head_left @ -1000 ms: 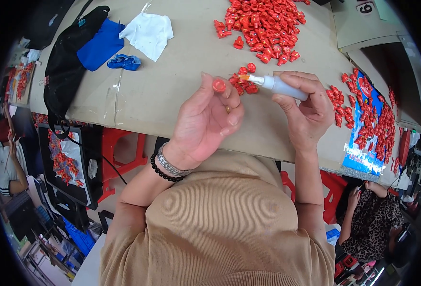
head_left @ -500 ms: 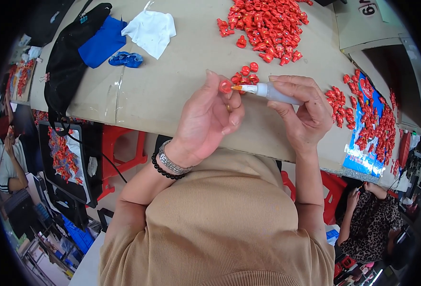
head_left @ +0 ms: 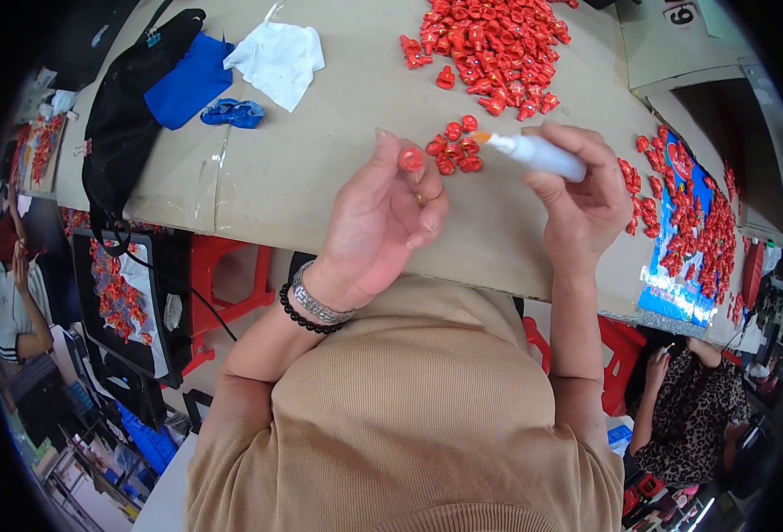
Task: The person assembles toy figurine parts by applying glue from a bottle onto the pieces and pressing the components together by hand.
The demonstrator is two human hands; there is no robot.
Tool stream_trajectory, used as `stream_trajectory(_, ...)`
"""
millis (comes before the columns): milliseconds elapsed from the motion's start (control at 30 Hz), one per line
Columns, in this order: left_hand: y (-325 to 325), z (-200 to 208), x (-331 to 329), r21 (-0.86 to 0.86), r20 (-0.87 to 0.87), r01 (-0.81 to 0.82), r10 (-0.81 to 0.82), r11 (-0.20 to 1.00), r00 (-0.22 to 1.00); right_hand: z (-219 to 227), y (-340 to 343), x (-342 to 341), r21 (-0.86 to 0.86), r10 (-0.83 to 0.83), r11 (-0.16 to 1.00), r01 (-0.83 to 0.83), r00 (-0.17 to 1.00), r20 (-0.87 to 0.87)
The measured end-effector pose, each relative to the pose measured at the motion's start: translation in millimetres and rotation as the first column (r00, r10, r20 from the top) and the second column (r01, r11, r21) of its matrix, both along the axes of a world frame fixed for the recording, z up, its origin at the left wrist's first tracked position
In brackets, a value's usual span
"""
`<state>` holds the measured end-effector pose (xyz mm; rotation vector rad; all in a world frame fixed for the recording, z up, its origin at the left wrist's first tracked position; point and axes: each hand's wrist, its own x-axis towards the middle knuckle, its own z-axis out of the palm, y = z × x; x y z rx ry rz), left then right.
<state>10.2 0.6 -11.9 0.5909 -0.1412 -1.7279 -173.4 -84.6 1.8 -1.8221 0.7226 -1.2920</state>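
Between thumb and fingers, my left hand [head_left: 378, 208] pinches a small round red piece [head_left: 411, 160], its hollow side facing up. My right hand [head_left: 582, 191] grips a white squeeze bottle [head_left: 542, 157] with an orange-tipped nozzle, a little blurred. The nozzle points left and is apart from the piece. Just beyond the tip, several small round red parts [head_left: 454, 147] lie in a loose group on the tan tabletop [head_left: 321, 168]. Farther off sits a large heap of red figure-like pieces [head_left: 498, 53].
A blue cloth [head_left: 192, 80], a white cloth [head_left: 276, 64] and a black bag [head_left: 125, 133] lie at the far left. More red pieces cover a blue sheet [head_left: 675, 293] on the right. People work at both sides; a red stool [head_left: 232, 284] stands below the table.
My right hand has drawn the bottle back to the right and slightly up, so its tip has left the red piece. My left hand has shifted slightly left, still holding the piece.
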Motion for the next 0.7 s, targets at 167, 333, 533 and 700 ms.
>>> stream_trajectory(167,0,5,10,-0.03,-0.025,-0.031,0.03,0.999,0.999,14,-5,7,0.281,-0.006,0.959,-0.025,0.994,0.109)
stream_trajectory(333,2,2,19,-0.051,-0.053,-0.073,0.07,0.996,0.996,14,-8,13,0.516,-0.087,0.855,0.047,0.995,0.053)
stream_trajectory(533,7,-3,23,-0.045,-0.173,-0.066,0.057,0.997,0.983,4,-29,22,-0.094,-0.146,0.989,0.117,0.892,-0.428)
stream_trajectory(700,11,-5,26,-0.034,-0.274,-0.047,0.036,0.998,0.961,10,-28,38,-0.156,-0.091,0.988,-0.014,0.76,-0.644)
